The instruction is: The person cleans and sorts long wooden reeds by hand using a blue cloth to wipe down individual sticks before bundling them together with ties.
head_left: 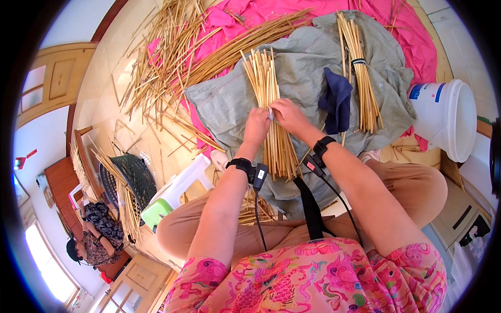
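A bundle of straw-coloured stalks (pixel 279 148) lies lengthwise before me on a grey cloth (pixel 224 104). At the bundle's middle, a small white strip (pixel 270 112) shows between my fingers; its full length is hidden. My left hand (pixel 256 127) is closed at the strip's left side, against the stalks. From the right, my right hand (pixel 290 117) pinches at the same spot, its fingertips nearly meeting the left ones. To the right lies a second stalk bundle (pixel 364 86), bound with a dark and white band (pixel 358 61). A crumpled navy cloth (pixel 336 99) rests between the two bundles.
Loose stalks (pixel 162 68) spread over pink fabric (pixel 417 36) and floor at the upper left. A white bucket (pixel 443 117) lies tipped at right. A dark basket (pixel 133 180), a white-and-green stool (pixel 180 188) and another person (pixel 99 229) are at left.
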Available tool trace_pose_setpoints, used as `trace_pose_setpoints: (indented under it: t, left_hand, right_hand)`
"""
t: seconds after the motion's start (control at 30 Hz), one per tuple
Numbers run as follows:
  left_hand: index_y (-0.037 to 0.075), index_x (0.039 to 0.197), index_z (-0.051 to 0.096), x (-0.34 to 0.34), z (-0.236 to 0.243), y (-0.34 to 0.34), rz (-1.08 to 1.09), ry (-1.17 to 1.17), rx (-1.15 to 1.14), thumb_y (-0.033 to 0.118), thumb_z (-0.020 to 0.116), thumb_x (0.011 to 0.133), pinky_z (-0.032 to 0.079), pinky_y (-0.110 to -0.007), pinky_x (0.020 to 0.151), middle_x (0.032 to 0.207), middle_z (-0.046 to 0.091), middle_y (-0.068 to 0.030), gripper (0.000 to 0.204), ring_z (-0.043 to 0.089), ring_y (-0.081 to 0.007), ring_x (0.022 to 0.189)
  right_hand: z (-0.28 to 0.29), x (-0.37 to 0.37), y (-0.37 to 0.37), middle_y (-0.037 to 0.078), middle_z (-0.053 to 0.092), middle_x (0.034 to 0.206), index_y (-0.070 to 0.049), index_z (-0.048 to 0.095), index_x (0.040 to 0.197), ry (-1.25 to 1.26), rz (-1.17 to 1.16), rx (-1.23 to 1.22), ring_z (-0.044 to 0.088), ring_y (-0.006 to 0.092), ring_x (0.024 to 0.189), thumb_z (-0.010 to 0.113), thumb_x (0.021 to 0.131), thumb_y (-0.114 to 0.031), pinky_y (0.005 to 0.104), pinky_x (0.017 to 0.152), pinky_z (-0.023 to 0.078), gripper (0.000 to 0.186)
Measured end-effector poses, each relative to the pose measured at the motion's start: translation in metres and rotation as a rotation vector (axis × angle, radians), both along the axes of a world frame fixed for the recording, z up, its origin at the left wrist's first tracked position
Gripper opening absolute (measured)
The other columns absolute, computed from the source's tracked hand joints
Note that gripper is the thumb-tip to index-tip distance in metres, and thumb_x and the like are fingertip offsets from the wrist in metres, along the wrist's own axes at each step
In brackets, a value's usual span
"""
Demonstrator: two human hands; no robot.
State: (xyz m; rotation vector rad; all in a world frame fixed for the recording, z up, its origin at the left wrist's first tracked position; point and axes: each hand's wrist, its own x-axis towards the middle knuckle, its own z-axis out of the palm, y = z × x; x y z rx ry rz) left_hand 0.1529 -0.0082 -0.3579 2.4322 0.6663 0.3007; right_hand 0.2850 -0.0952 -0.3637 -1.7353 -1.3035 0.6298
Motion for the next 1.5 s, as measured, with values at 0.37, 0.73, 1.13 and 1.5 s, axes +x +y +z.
trace_pose_setpoints:
  t: [0.37, 0.73, 1.13, 1.5]
  left_hand:
    - [0.003, 0.083, 0.058, 0.004, -0.007, -0.003, 0.131, 0.017, 0.245, 0.0, 0.055, 0.071, 0.047, -0.035, 0.07, 0.082, 0.053, -0.0104, 0.013, 0.053, -0.0281, 0.081]
    - [0.004, 0.086, 0.048, 0.007, -0.013, -0.009, 0.283, 0.061, 0.129, 0.004, 0.056, 0.076, 0.045, -0.041, 0.067, 0.081, 0.052, -0.0137, 0.012, 0.053, -0.033, 0.078]
    - [0.006, 0.082, 0.051, -0.009, -0.015, -0.004, 0.262, 0.09, 0.077, 0.007, 0.058, 0.076, 0.045, -0.042, 0.06, 0.079, 0.054, -0.0142, 0.01, 0.055, -0.0343, 0.071]
    - [0.002, 0.083, 0.055, -0.047, -0.046, 0.01, 0.533, 0.19, -0.661, 0.02, 0.067, 0.077, 0.045, -0.034, 0.06, 0.074, 0.061, -0.0108, 0.022, 0.056, -0.0221, 0.063]
  right_hand:
    - [-0.025, -0.001, 0.029, 0.013, 0.063, 0.086, -0.007, 0.065, 0.091, 0.04, 0.095, -0.214, 0.054, 0.0335, 0.083, 0.051, 0.074, -0.002, 0.0386, 0.076, 0.044, 0.022]
    - [-0.025, 0.006, 0.039, 0.018, 0.061, 0.082, -0.004, 0.062, 0.085, 0.06, 0.165, -0.295, 0.057, 0.0381, 0.076, 0.055, 0.073, -0.004, 0.0408, 0.065, 0.047, 0.014]
    - [-0.013, 0.001, 0.027, 0.015, 0.057, 0.08, -0.004, 0.056, 0.076, -0.108, 0.035, -0.243, 0.056, 0.0346, 0.074, 0.056, 0.073, -0.013, 0.0427, 0.064, 0.046, 0.01]
    - [-0.034, 0.003, 0.012, 0.015, 0.058, 0.078, -0.001, 0.055, 0.075, 0.021, -0.16, -0.24, 0.057, 0.0325, 0.07, 0.058, 0.074, -0.016, 0.04, 0.063, 0.046, 0.015]
